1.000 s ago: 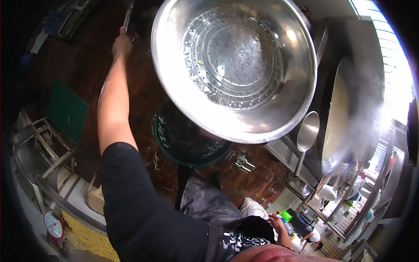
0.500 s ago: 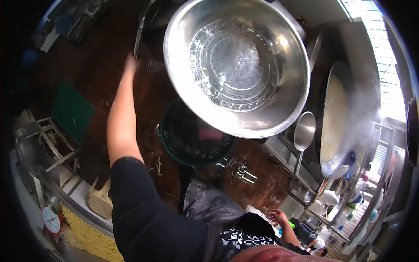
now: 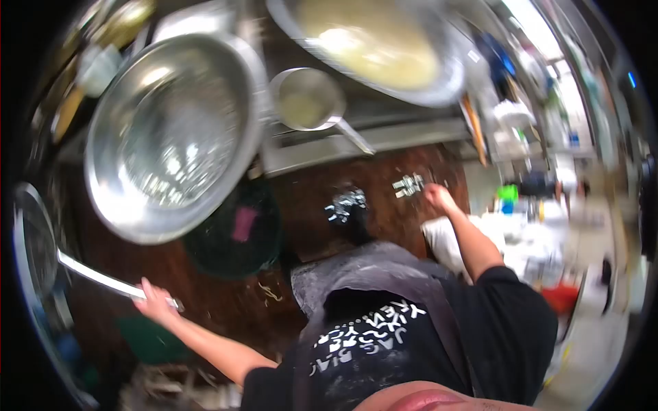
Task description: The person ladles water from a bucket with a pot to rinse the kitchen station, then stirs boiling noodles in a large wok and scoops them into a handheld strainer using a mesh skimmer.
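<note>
My left hand (image 3: 156, 303) is closed round the metal handle (image 3: 103, 275) of a long-handled strainer, stretched out low on the left. The strainer's round head (image 3: 34, 236) is blurred at the left edge of the view. My right hand (image 3: 440, 198) hangs out to the right over the floor, fingers curled in, with nothing visible in it. A large steel colander (image 3: 103, 185) with a perforated bottom sits at the upper left, beyond my left hand. Right of it rests a long-handled steel dipper (image 3: 305, 99).
A wide wok (image 3: 373, 48) of cloudy pale liquid stands at the top. Below the colander is a dark green tub (image 3: 205, 240) with a pink thing inside. Noodle-like scraps (image 3: 269, 293) lie on the wet brown floor (image 3: 308, 205). White bags (image 3: 514, 240) are at the right.
My view has swung right, so the colander and wok now appear further left. My left hand and the strainer show lower and further left. My right arm has come fully into view.
</note>
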`<move>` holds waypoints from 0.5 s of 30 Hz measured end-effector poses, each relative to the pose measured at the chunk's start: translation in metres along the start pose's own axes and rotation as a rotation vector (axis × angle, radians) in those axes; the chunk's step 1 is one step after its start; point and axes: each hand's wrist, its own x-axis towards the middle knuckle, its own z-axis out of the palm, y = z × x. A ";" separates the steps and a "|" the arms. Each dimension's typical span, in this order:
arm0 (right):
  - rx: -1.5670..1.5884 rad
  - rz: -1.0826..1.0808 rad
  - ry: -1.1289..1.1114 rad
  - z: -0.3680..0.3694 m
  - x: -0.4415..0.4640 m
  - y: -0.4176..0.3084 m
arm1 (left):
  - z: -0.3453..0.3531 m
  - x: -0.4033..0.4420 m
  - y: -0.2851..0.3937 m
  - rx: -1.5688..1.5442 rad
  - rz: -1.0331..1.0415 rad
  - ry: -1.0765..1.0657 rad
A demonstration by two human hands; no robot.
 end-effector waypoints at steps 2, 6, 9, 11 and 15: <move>0.193 0.232 0.137 -0.044 -0.002 -0.016 | 0.028 -0.072 0.001 0.180 0.031 -0.057; 0.339 0.243 0.579 -0.085 0.056 0.104 | 0.159 -0.224 0.007 0.279 -0.049 -0.444; 0.508 0.232 0.680 -0.119 0.112 0.192 | 0.315 -0.345 -0.006 0.304 -0.195 -0.793; 0.897 0.277 0.508 -0.160 0.132 0.204 | 0.427 -0.429 -0.033 0.111 -0.465 -0.901; 1.165 -0.002 0.033 -0.208 0.112 0.165 | 0.616 -0.584 -0.094 0.481 0.124 -1.201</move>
